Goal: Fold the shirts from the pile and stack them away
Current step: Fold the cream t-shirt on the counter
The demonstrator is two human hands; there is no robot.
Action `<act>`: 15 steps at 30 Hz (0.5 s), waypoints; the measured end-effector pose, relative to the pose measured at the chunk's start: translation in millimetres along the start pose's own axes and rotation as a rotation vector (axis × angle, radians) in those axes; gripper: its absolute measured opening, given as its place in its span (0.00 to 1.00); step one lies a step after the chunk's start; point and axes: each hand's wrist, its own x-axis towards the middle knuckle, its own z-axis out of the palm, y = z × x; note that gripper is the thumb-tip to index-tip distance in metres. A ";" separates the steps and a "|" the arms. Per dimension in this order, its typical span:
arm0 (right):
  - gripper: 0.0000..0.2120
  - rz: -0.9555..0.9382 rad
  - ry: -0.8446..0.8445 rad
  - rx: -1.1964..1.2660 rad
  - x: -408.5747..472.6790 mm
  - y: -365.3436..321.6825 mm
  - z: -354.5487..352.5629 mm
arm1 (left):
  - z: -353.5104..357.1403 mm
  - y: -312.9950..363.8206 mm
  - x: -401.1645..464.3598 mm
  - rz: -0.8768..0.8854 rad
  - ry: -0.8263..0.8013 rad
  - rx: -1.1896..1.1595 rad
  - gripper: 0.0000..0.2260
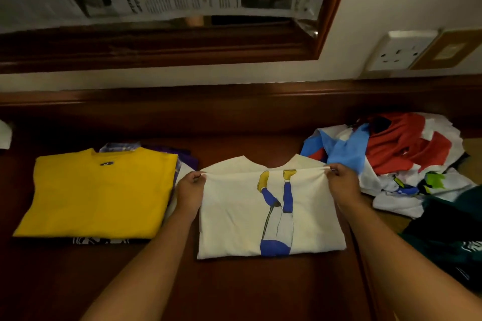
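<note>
while the white shirt lies half-folded on the tabletop between the yellow stack and the unfolded pile, each grip pinches a corner of its folded-over edge — left hand, right hand — forearms reaching forward, knuckles up.
</note>
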 end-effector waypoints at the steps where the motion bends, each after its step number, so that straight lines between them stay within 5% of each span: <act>1: 0.11 0.005 0.007 -0.024 5.2 -0.2 2.6 | 3.7 2.6 4.0 -0.004 -0.001 0.000 0.10; 9: 0.13 -0.014 0.060 -0.181 10.9 -1.2 16.2 | 20.3 -3.9 22.8 0.013 -0.015 0.031 0.07; 15: 0.21 -0.236 0.038 -0.394 -45.2 4.2 28.4 | 26.6 -20.1 -27.3 0.346 0.091 0.502 0.13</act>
